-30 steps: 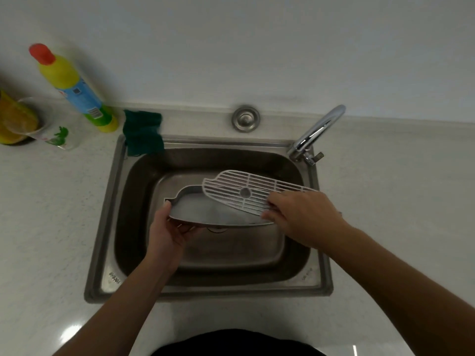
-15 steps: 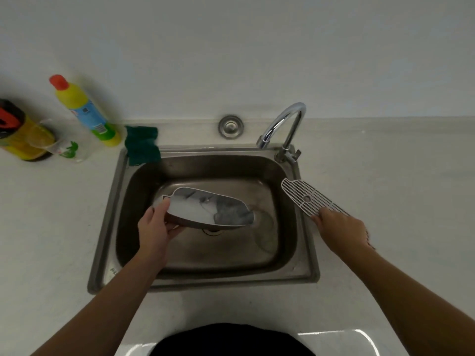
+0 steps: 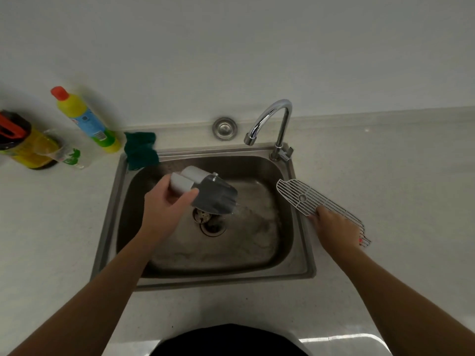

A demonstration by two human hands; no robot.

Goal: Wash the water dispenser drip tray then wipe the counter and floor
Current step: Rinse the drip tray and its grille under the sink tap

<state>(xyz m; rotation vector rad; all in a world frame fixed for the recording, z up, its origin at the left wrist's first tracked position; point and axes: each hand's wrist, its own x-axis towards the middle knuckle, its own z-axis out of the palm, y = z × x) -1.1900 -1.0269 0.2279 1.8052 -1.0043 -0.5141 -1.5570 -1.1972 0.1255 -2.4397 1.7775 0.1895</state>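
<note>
Gripping the tray (image 3: pixel 210 194) at one end, left hand (image 3: pixel 164 204) over the middle of the sink (image 3: pixel 305 265), tilted steeply, water spilling from its low edge toward the drain (image 3: pixel 212 223). Pressing flat on the grate (image 3: pixel 318 204), right hand (image 3: pixel 334 224) at the sink's right rim, fingers spread rather than closed around it; grate lying partly on the rim, partly on the counter (image 3: pixel 398 188). Farther back: tap (image 3: pixel 272 122) at the far right corner, green cloth (image 3: pixel 140 150) draped over the far left corner, yellow bottle (image 3: pixel 84 119) and jar (image 3: pixel 23 140) along the counter's back edge.
</note>
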